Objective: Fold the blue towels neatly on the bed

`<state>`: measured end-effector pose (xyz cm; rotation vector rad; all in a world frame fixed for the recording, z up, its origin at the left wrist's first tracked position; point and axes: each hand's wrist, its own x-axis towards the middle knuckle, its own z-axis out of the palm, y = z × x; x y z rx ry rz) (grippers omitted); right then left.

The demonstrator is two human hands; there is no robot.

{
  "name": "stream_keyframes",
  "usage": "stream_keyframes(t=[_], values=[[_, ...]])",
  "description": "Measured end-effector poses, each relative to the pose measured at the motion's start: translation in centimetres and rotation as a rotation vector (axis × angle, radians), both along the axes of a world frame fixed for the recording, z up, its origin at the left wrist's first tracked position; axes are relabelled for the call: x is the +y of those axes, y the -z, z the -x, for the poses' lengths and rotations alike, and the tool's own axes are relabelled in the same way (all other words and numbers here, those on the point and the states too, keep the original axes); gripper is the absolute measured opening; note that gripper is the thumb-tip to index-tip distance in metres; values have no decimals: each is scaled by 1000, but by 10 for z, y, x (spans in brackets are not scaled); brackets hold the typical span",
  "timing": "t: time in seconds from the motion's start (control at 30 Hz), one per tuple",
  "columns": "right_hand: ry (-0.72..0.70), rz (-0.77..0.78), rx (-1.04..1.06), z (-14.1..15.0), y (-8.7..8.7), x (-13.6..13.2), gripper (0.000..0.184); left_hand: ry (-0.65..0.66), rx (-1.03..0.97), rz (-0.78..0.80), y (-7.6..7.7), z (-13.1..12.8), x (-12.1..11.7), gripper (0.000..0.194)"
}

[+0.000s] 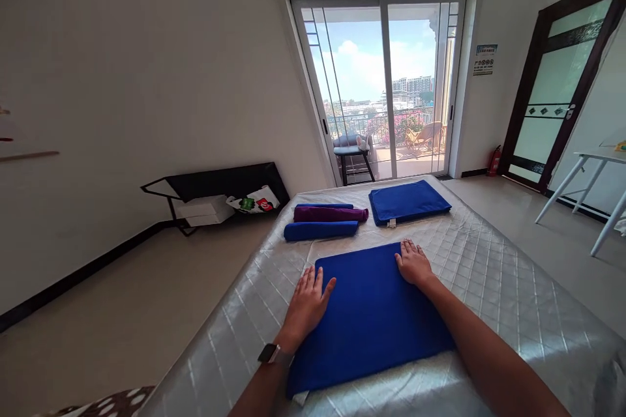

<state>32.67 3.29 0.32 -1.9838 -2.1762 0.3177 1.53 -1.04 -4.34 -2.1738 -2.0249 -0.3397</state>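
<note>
A flat blue rectangular cloth piece (369, 319), perhaps a cushion cover, lies spread on the quilted mattress (493, 280) in front of me. My left hand (309, 300) rests flat on its left edge, fingers apart and pointing away; a watch sits on that wrist. At its far right corner my right hand (413, 262) lies with outstretched fingers. Neither hand grips anything. Beyond it to the left are blue rolled cloths (320, 230) with a purple rolled cloth (330, 214) between them. A flat stack of blue cloth pieces (409, 201) with a white tag lies at the far right.
Left of the mattress, a black-framed rack (225, 181) stands by the wall with a white box (204, 210) and a printed bag (254, 201). A stool (353, 152) is near the sliding glass door (390, 88). A white-legged table (599, 156) stands on the right.
</note>
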Motion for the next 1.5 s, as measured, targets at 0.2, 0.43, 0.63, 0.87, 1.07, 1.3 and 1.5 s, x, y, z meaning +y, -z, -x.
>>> stream_keyframes(t=[0.2,0.43,0.63,0.87,1.07,1.3,1.5], values=[[-40,28,22,-4,-6,-4,64,382,31,24,-24,-99,19,65],[-66,-10,-25,-6,-3,-6,61,376,-58,66,-17,-184,41,60],[-31,-8,-7,-4,-2,-5,63,206,-6,122,-11,-113,40,67],[-29,19,-18,-4,-5,-5,64,-42,15,122,1,-3,39,73],[-40,37,-53,-5,-7,-5,64,-61,-30,93,7,-5,40,81],[-37,8,-107,-5,-14,-12,65,-53,-78,130,-3,-10,38,84],[-78,-3,-100,-14,-7,-42,65,-53,-111,128,-4,-13,40,86]])
